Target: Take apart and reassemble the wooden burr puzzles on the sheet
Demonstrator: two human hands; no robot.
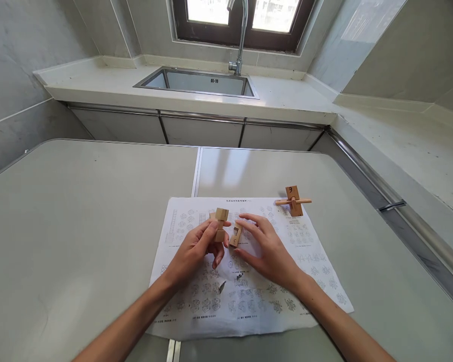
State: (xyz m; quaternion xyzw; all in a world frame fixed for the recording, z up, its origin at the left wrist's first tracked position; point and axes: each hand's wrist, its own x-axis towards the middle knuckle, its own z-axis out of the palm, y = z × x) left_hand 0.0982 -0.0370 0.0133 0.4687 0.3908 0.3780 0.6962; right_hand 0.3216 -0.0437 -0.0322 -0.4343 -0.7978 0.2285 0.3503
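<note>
The left hand (207, 240) is clamped on a small assembly of light wooden blocks (221, 225), held just above the left-middle part of a printed sheet (211, 327). Just to its right, a notched wooden piece (235, 235) with a dark mark on its near end stands tilted between the two hands. The right hand (266, 246) curves around that piece from the right, its thumb and fingers apart; whether they grip it, I cannot tell. The sheet, covered in small line drawings and torn in two spots near its middle, lies on a pale counter (79, 226) over the seam. At the sheet's far right corner sits a wooden plate (293, 203) with a dark mark, a round stick (305, 201) crossing it from left to right. Beyond, a white worktop (287, 93) holds a sink (196, 81) and a tall faucet (243, 40), below a dark-framed window (239, 30).
</note>
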